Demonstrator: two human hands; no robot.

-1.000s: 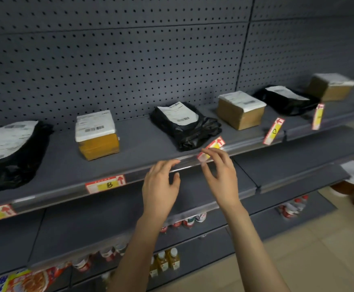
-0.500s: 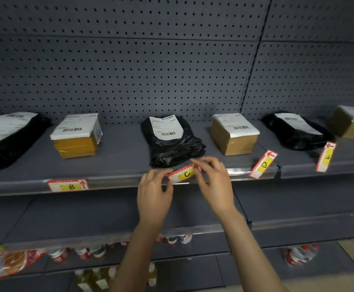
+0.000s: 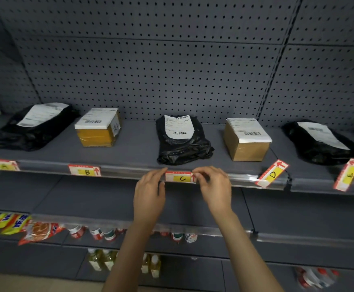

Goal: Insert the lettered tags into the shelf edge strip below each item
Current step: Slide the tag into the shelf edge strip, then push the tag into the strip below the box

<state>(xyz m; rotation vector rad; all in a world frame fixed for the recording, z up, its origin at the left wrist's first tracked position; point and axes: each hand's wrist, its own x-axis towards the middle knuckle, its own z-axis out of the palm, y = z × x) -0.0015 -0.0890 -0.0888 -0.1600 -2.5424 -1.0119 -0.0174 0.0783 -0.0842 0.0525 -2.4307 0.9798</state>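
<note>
The C tag lies level against the clear shelf edge strip, below the middle black bag parcel. My left hand pinches its left end and my right hand pinches its right end. Tags A and B sit flat in the strip under the left black parcel and the yellow-taped box. Tags D and E hang tilted at the strip, below the brown box and the right black parcel.
A grey pegboard wall backs the shelf. Lower shelves hold snack packets, small jars and oil bottles. A bare grey shelf runs just under my hands.
The C tag went from tilted in my right fingers to level on the strip, with both hands now on its ends. The view has shifted to face the shelf squarely.
</note>
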